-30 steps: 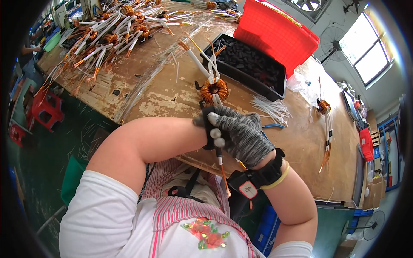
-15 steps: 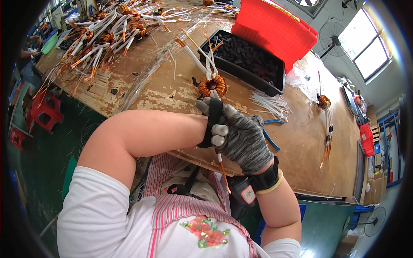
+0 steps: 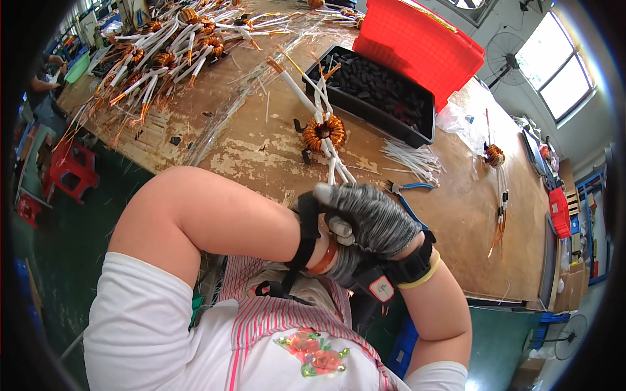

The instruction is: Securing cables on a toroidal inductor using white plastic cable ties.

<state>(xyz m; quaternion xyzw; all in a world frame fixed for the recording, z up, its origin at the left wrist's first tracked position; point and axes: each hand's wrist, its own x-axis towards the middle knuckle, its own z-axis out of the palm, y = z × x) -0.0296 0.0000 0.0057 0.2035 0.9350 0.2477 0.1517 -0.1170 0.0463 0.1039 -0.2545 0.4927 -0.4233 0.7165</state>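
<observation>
On the scuffed surface (image 3: 248, 146) a copper coil (image 3: 335, 133) lies beyond the right hand (image 3: 375, 218), whose fingers (image 3: 340, 227) pinch a black strap (image 3: 311, 225) over the left forearm (image 3: 241, 218) that could slip if they loosen, the left hand (image 3: 343, 266) too hidden to tell.

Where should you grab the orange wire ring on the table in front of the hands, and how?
Probably by its rounded outer rim, coming from the right. The ring has white leads sticking out at its far and near ends, and black tabs poke out on the left, so its right edge looks like the freest place to grip.
</observation>
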